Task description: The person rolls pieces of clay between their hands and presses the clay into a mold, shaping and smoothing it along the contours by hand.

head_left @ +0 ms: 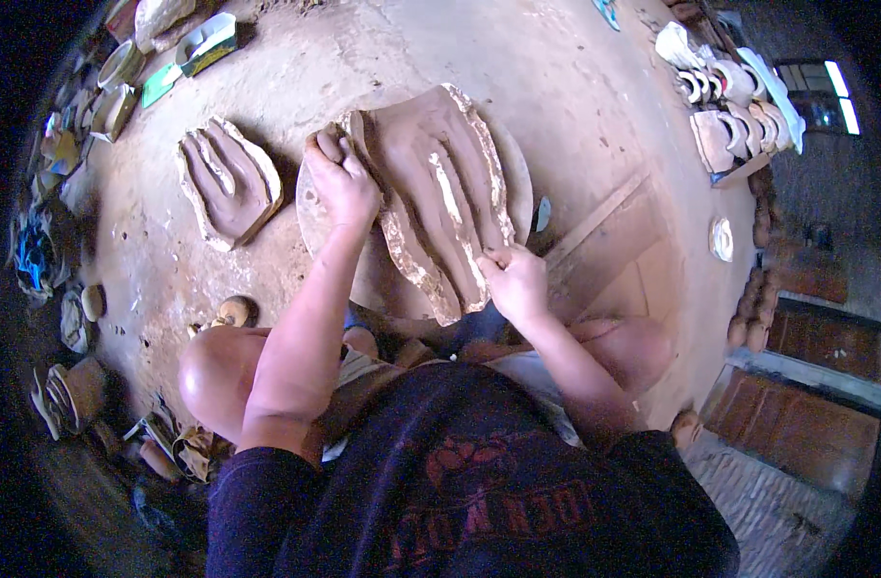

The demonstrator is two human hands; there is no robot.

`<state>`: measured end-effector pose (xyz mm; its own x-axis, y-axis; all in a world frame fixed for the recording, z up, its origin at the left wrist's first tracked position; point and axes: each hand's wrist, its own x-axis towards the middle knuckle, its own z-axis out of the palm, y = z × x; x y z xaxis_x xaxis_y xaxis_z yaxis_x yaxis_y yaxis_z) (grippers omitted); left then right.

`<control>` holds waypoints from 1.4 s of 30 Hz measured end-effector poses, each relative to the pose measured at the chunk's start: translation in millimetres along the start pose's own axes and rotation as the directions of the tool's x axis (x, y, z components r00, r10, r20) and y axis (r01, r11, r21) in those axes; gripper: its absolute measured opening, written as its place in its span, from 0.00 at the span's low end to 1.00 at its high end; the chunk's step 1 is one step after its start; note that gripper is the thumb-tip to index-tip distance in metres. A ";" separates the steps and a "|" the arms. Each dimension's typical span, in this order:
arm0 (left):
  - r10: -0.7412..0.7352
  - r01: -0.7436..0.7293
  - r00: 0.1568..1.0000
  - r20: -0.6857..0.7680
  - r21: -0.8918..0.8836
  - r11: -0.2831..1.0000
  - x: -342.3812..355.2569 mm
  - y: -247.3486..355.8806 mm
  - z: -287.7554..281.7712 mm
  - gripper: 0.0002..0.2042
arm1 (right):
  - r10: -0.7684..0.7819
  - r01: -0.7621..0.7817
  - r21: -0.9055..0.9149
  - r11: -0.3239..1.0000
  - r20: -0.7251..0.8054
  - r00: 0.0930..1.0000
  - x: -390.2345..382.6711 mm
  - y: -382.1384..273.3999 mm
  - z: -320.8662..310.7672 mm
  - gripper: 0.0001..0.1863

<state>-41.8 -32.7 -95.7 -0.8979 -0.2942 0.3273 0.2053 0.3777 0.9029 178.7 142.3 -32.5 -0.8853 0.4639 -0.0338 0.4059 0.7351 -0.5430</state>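
The clay mould (439, 193) lies on a round board (518, 178) on the floor (575, 87), in front of the person's knees. It is between the two hands. The left hand (342, 183) rests on its left edge, fingers curled and pressed on the clay. The right hand (516, 282) is at its lower right edge, with the fingers pinched narrow on the rim. The mould is a thick slab of wet brown clay with a rough, pale, crumbly rim. Its inner face is smooth and shows long grooves in the shape of a hand. A second mould (229, 181) of the same shape lies well apart on the left. The floor is dusty and earth-coloured. White pieces (729, 106) stand in a row at the far right.
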 end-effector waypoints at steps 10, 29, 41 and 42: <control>0.050 -0.050 0.980 0.191 -0.004 0.999 20.6 7.0 6.1 0.15 | 0.044 -0.053 0.054 0.997 0.157 0.987 -54.6 -1.0 -25.9 0.11; -0.182 -0.393 0.557 0.810 0.450 0.802 63.3 144.3 -169.2 0.28 | 0.380 -0.238 0.940 0.245 0.132 0.915 -7.5 1.6 -139.5 0.24; -0.545 -0.188 0.313 0.778 0.613 0.767 82.0 62.8 -289.4 0.33 | 0.045 0.034 0.999 0.014 -0.035 0.998 28.2 46.6 -190.2 0.12; -0.559 -0.227 0.305 0.771 0.629 0.743 84.4 56.3 -294.0 0.34 | -0.034 0.052 0.997 -0.049 -0.054 0.998 28.9 55.9 -191.3 0.09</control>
<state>8.4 -294.4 64.8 -0.6888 0.3756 -0.6201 0.1115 0.9000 0.4213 219.2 291.3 96.7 -0.8850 0.4646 0.0297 -0.2923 -0.5049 -0.8122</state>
